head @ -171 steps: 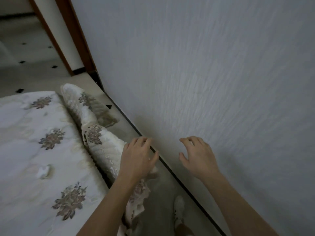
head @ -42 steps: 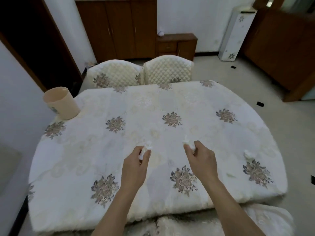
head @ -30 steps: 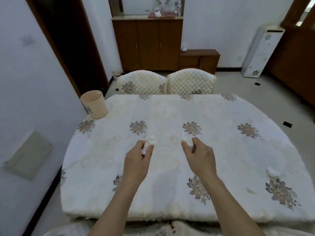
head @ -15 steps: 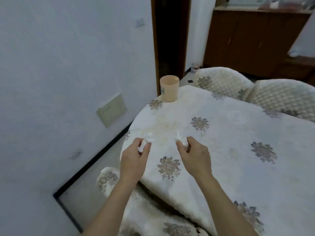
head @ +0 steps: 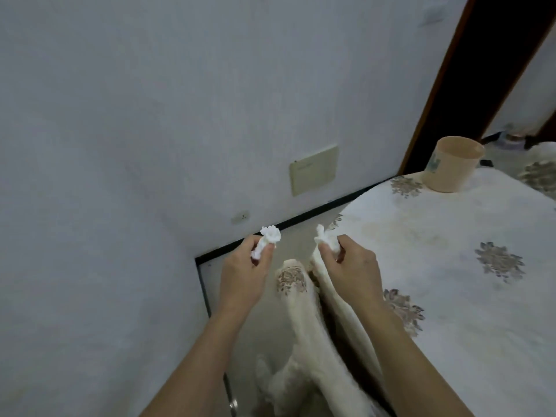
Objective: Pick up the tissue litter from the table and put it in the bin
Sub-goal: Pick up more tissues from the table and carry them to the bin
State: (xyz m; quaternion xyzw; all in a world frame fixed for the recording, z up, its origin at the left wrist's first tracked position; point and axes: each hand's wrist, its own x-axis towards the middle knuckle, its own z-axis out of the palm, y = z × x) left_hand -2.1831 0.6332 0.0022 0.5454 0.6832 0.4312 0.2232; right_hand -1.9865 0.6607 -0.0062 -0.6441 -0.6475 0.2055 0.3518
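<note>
Pinched between thumb and fingertips, a small wad of tissue [head: 266,242] sat in the left hand [head: 243,276], and a second wad [head: 326,240] was held the same narrow way in the right hand [head: 350,270]. Both hands were closed tight on their paper, palms down and level with each other, out in front of the body over the gap between the wall and the table's edge. That pinch looked chosen for light, crushable scraps: it kept them clear of the palm and ready to let fall. Each wad was white, crumpled and twisted, with a ruffled tuft sticking up above the fingers; the left one looked longer, its tail running down along the thumb. From the hands, the bin [head: 451,167], a pale peach tub with an open mouth, stood at about two o'clock, well apart from them, on the far corner of the table [head: 436,266] near a dark door frame [head: 457,85]. The table wore a cream cloth with grey-brown flower prints, stretching away from three to five o'clock. No loose tissue showed on the part of the cloth in view. A padded chair back [head: 304,320] in matching fabric stood just below and between the hands at six o'clock. At eleven o'clock the grey wall [head: 150,115] carried a beige cover plate [head: 313,170] and a small socket [head: 242,217].
</note>
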